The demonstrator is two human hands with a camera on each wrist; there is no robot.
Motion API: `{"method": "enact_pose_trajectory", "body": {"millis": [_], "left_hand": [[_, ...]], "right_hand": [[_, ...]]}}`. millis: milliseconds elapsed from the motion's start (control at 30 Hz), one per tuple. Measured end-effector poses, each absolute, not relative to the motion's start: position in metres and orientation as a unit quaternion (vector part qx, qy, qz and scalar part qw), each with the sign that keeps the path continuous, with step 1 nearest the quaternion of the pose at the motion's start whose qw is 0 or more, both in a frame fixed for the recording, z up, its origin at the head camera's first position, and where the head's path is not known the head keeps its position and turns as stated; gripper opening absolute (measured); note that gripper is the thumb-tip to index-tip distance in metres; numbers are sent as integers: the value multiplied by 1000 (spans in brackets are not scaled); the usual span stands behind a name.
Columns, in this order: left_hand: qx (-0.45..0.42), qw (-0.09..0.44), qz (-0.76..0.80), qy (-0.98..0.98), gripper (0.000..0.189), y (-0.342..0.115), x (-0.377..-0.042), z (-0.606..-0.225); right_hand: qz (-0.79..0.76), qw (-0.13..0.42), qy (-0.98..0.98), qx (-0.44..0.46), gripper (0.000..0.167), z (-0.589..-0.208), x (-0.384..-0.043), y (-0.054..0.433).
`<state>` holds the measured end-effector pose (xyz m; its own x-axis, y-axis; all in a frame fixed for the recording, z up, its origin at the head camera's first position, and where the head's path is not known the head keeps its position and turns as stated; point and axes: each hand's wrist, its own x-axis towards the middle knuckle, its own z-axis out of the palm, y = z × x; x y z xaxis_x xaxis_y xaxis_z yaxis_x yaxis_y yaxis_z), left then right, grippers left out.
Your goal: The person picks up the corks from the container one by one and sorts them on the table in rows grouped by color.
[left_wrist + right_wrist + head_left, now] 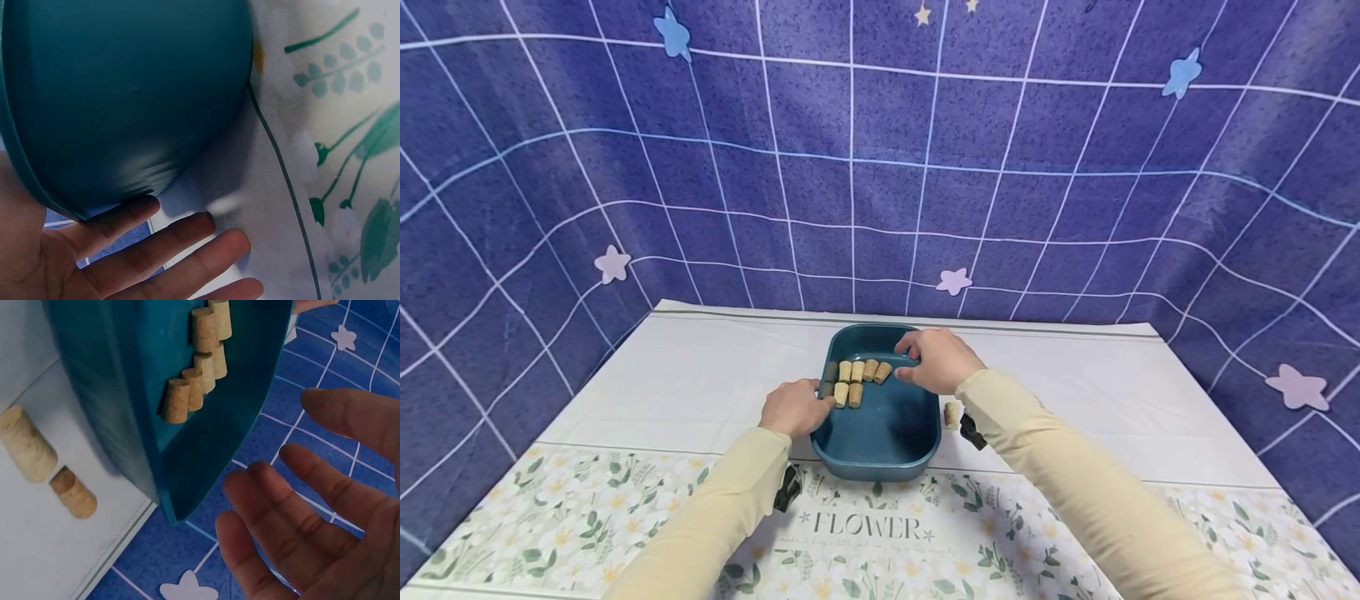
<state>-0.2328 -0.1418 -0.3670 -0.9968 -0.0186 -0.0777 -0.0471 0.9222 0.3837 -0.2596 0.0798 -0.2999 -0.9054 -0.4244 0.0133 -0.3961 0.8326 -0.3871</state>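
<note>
Cream sleeves (pixel 1075 475) come nearest, stretched toward a teal tray (pixel 876 437) on the worktop (pixel 722 358). Six corks (pixel 857 372) sit inside it, gathered toward its left side in two rows. The left hand (pixel 796 408) has its grip closed on the left rim, thumb over the edge; only the left wrist view shows its fingers fanned outside the wall. The right hand (pixel 940 360) hovers at the far right rim, its grip loose and holding nothing. From above, one loose cork (pixel 952 415) shows right of the tray; the right wrist view reveals two. Behind rises a starry blue backdrop (pixel 880 208).
</note>
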Motion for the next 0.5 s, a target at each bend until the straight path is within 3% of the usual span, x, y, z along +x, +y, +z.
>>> {"method": "enact_pose_trajectory", "body": {"millis": [500], "left_hand": [[-18,49,200,978,49,-143,-234,-366]], "right_hand": [[-184,43,958,-214,35,-302,-263,56]]}}
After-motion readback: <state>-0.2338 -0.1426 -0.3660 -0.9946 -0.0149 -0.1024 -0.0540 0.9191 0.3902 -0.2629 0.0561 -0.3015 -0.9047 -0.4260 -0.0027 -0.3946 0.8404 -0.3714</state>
